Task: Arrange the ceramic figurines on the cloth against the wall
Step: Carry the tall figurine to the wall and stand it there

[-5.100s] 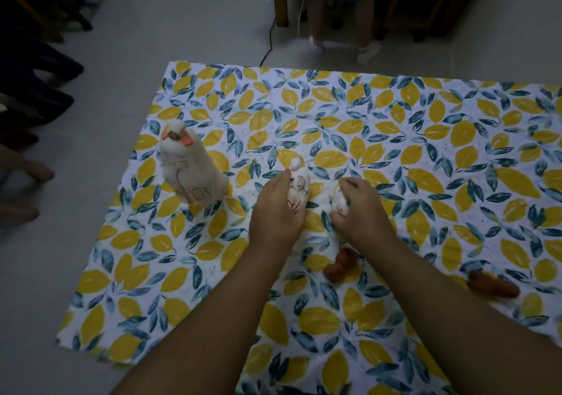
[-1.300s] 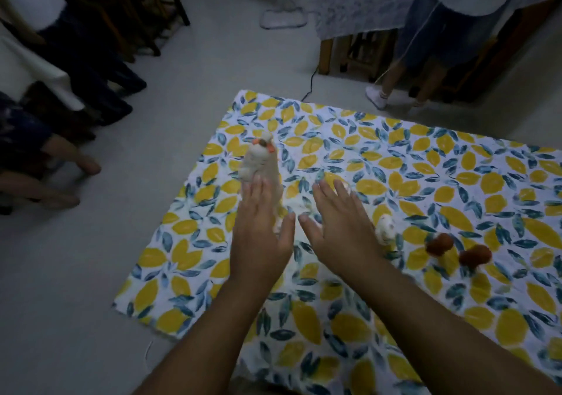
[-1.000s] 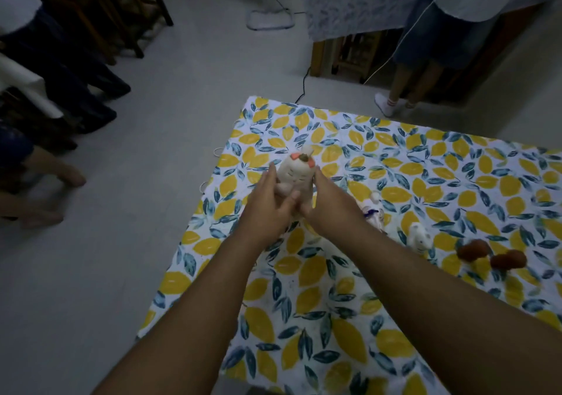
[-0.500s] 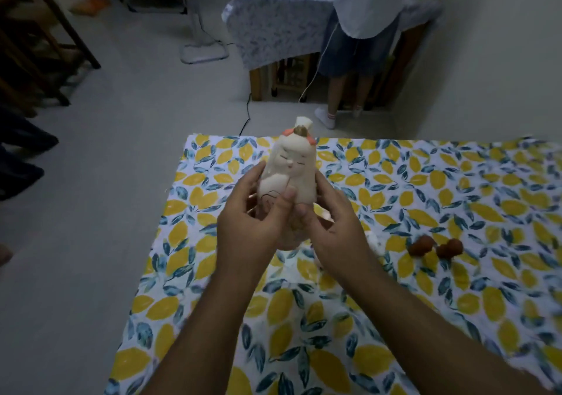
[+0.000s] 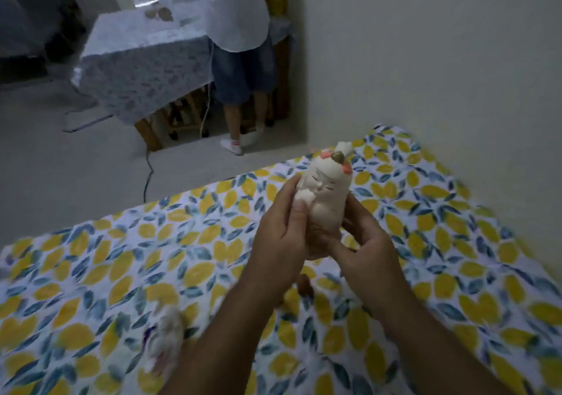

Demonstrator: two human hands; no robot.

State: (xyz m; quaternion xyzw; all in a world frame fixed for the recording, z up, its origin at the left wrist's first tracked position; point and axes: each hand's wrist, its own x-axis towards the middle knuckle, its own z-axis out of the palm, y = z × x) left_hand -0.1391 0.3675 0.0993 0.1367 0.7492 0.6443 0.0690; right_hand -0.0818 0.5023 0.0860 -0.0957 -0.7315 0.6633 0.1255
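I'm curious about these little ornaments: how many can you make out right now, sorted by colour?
White figurines: 2, the tall one held above the cloth by the left hand and right hand, and a blurred one on the cloth.
Brown pieces: 1, partly hidden.
Total: 3.

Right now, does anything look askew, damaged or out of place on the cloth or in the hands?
Nothing looks damaged. The tall white figurine is tilted, but both hands, left and right, hold it above the leaf-print cloth. A small white figurine near the bottom is too blurred to judge.
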